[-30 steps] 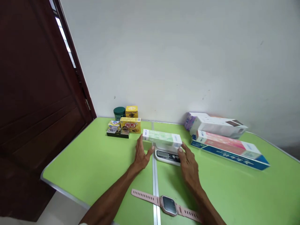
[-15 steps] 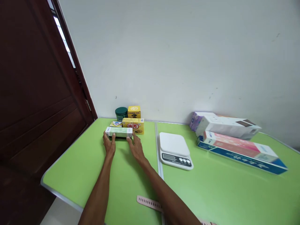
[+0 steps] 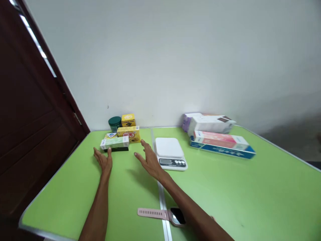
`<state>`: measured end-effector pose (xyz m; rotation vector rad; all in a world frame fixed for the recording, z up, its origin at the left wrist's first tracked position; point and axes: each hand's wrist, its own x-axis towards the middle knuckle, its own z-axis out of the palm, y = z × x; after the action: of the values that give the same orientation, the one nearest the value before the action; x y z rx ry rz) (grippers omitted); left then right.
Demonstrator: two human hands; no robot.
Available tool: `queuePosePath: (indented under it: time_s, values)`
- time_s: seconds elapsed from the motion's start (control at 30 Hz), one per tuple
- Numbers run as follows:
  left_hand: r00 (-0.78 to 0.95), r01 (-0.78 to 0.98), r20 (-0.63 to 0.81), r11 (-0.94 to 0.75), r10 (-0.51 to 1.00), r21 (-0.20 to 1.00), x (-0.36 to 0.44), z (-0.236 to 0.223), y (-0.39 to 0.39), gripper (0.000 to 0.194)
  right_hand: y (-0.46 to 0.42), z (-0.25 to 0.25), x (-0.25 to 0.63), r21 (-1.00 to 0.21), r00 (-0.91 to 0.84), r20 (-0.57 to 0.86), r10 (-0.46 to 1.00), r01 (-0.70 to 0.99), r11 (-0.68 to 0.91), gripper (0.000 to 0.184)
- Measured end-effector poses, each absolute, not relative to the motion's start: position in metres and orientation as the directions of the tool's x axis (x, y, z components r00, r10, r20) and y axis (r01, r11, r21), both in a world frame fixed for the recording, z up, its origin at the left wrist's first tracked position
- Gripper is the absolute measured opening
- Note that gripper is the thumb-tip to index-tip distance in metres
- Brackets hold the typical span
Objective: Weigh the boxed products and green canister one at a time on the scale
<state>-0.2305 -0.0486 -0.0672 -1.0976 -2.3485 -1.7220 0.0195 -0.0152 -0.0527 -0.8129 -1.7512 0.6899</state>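
A pale green and white carton [image 3: 114, 142] lies on top of a dark flat box [image 3: 120, 149] at the left of the table. My left hand [image 3: 103, 161] is just in front of the carton's left end, fingers spread, holding nothing. To the right of the carton, my right hand [image 3: 148, 160] hangs over the table with thumb and fingers apart and nothing in it. Right behind the carton stands a yellow snack box [image 3: 128, 134]. The white kitchen scale [image 3: 170, 148] sits just right of my right hand.
Behind are a green-lidded jar [image 3: 115, 124] and a small yellow box [image 3: 128, 119]. A pink-strapped smartwatch [image 3: 177, 216] lies near the front, partly under my right forearm. At the right are a pink carton on a blue box [image 3: 223, 150], a white box [image 3: 210, 125] and a purple box [image 3: 187, 121].
Both hands have let go of the pale green carton and drawn apart, the right one moving away to the right. The view has turned right, showing more of the watch.
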Motion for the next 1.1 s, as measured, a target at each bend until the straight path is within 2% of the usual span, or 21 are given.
queuePosePath:
  time_s: [0.07,0.13,0.23,0.3,0.37,0.47,0.53,0.63,0.77,1.0,1.1]
  values:
    - [-0.714,0.622,0.510,0.099,0.480,0.777,-0.219,-0.062,-0.050,0.115,-0.020,-0.047,0.077,-0.715,-0.122,0.635,0.763,0.281,0.640,0.068]
    - [-0.644,0.690,0.589,0.039,0.489,0.722,-0.196,-0.057,-0.051,0.112,-0.021,-0.045,0.144,-0.699,0.084,0.666,0.742,0.420,0.579,0.065]
    - [-0.501,0.732,0.625,-0.092,0.599,0.675,-0.139,-0.051,-0.051,0.105,-0.013,-0.052,0.244,-0.712,0.415,0.668,0.618,0.597,0.369,0.075]
    - [-0.381,0.714,0.612,-0.200,0.693,0.671,-0.090,-0.046,-0.048,0.101,-0.003,-0.063,0.296,-0.757,0.565,0.624,0.540,0.608,0.238,0.083]
    - [-0.236,0.678,0.606,-0.317,0.759,0.663,-0.038,-0.039,-0.042,0.098,0.009,-0.074,0.329,-0.809,0.643,0.559,0.524,0.562,0.173,0.090]
    - [-0.031,0.590,0.544,-0.424,0.839,0.687,0.033,-0.023,-0.025,0.094,0.028,-0.085,0.350,-0.871,0.679,0.465,0.568,0.465,0.158,0.093]
    - [0.064,0.525,0.451,-0.414,0.890,0.743,0.073,-0.014,-0.008,0.096,0.038,-0.087,0.352,-0.890,0.676,0.431,0.598,0.428,0.158,0.094]
    - [0.139,0.489,0.271,-0.304,0.953,0.817,0.118,-0.005,0.023,0.103,0.046,-0.088,0.351,-0.890,0.644,0.426,0.636,0.425,0.166,0.098]
    - [0.111,0.473,0.068,-0.113,0.991,0.874,0.155,-0.005,0.059,0.110,0.046,-0.088,0.350,-0.886,0.601,0.436,0.670,0.418,0.201,0.094]
    - [0.142,0.419,0.062,-0.116,0.988,0.900,0.168,-0.013,0.065,0.098,0.028,-0.070,0.344,-0.897,0.614,0.419,0.669,0.395,0.198,0.094]
    - [0.119,0.364,0.093,-0.130,0.989,0.922,0.153,-0.013,0.051,0.097,0.012,-0.052,0.335,-0.888,0.597,0.443,0.669,0.395,0.236,0.087]
